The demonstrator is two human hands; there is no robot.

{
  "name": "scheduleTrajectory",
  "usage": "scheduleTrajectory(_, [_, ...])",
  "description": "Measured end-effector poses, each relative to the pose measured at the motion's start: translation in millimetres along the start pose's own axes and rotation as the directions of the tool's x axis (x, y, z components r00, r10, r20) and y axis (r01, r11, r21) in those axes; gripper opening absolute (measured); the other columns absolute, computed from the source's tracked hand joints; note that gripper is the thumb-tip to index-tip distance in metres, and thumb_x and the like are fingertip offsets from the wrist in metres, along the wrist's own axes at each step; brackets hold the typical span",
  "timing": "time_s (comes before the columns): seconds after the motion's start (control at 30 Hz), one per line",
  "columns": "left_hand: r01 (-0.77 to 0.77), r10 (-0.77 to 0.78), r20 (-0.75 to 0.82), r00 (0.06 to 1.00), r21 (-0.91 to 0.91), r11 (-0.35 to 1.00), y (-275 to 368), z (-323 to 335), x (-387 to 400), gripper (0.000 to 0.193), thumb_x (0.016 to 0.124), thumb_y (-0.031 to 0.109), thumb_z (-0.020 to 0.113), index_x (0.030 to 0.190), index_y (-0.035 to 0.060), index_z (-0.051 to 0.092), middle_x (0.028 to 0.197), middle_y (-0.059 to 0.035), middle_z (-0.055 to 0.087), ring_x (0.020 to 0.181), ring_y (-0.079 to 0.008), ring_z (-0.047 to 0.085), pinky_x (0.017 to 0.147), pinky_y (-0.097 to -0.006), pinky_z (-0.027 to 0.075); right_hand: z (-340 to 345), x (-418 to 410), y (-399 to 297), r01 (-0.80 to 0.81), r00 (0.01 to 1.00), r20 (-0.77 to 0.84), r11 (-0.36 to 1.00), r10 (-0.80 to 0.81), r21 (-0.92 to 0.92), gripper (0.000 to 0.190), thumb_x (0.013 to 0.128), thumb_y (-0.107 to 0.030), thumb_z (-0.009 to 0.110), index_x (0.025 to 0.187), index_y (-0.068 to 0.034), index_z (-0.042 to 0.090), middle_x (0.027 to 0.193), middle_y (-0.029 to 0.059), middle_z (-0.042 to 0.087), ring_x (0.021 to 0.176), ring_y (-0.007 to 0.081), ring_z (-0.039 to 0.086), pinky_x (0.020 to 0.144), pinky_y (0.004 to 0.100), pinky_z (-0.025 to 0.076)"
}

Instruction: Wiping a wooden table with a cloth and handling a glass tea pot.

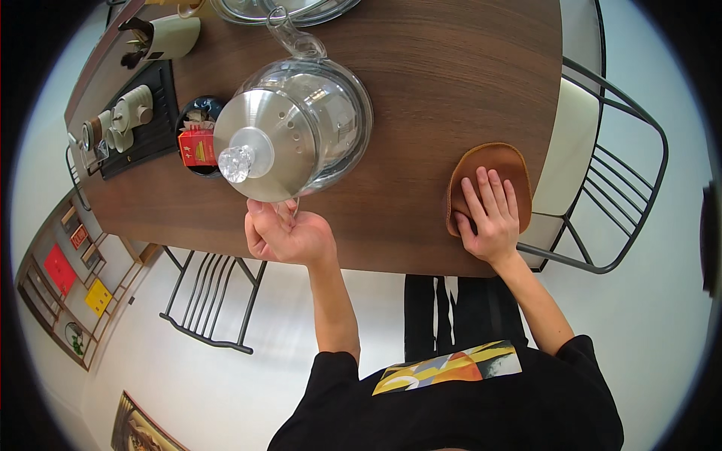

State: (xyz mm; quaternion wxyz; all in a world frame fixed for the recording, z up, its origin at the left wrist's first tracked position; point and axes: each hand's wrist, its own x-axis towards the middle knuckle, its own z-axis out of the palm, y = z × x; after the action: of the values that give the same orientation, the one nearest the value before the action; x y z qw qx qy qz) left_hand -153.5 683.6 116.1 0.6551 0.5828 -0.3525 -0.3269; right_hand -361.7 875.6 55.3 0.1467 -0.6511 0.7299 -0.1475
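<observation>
My left hand is closed around the clear handle of a large glass teapot. The teapot leans to the left, its curved glass spout pointing towards the far side of the table. A brushed metal lid with a row of small holes and a faceted clear knob covers it. I cannot tell whether the teapot touches the table. My right hand lies palm down on a brown leather-like pad with a stitched edge, near the table's right end. Its fingers are stretched out and slightly spread.
A dark bowl with a red box sits left of the teapot. Beyond it are a black tea tray with cups, a pale canister and a glass dish. Metal-framed chairs flank the wooden table.
</observation>
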Motion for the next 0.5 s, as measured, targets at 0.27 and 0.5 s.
scheduleTrajectory(0.27, [0.06,-0.061,-0.017,0.998,-0.063,0.996,0,-14,1,0.04,0.095,0.014,0.059,0.059,0.0131,0.04,0.049,0.0037,0.035,0.047,-0.0081,0.034,0.048,-0.0244,0.028,1,-1,0,-0.009,1.0,0.008,1.0,0.009,0.006,0.06,0.085,-0.027,0.07,0.142,-0.013,0.061,0.154,0.0132,0.049,0.147,0.0284,0.04,0.123,0.0454,0.026])
scheduleTrajectory(0.5, [0.009,-0.007,-0.044,0.999,0.046,0.999,-5,-29,-8,0.037,0.095,0.015,0.058,0.061,0.0124,0.043,0.05,0.0053,0.035,0.046,-0.0074,0.033,0.047,-0.0242,0.03,-1,0,1,-0.006,1.0,0.003,1.0,0.006,0.001,0.06,0.084,-0.028,0.07,0.142,-0.013,0.061,0.155,0.0127,0.049,0.147,0.0282,0.041,0.123,0.0454,0.027])
